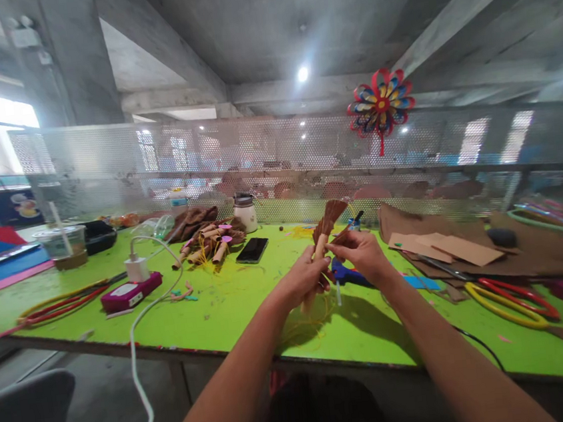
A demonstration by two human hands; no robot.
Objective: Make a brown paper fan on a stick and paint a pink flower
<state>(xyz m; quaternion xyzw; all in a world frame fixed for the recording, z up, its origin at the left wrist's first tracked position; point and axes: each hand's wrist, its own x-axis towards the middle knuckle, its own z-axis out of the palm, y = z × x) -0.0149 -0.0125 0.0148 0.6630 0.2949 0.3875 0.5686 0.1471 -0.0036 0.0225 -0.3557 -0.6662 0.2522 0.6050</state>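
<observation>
My left hand (303,279) is closed around a tan paper roll (321,246) that stands tilted, with a pleated brown paper fan (331,217) spreading from its top. Thumb and fingers of my right hand (365,256) pinch a small brown piece (341,235) close against the roll. Behind and below my right hand lies a blue glue gun (351,275), partly hidden by it. Thin yellow strands (307,332) hang or lie below my left hand. Similar tan rolls with brown tops (207,245) are heaped at the left back.
On the green table (236,310) are a black phone (252,250), a jar (245,213) and a magenta box with a charger (131,291). A white cable (135,361) crosses the front edge. Scissors (512,301) and brown sheets (466,248) lie right. A perforated screen (265,152) stands behind.
</observation>
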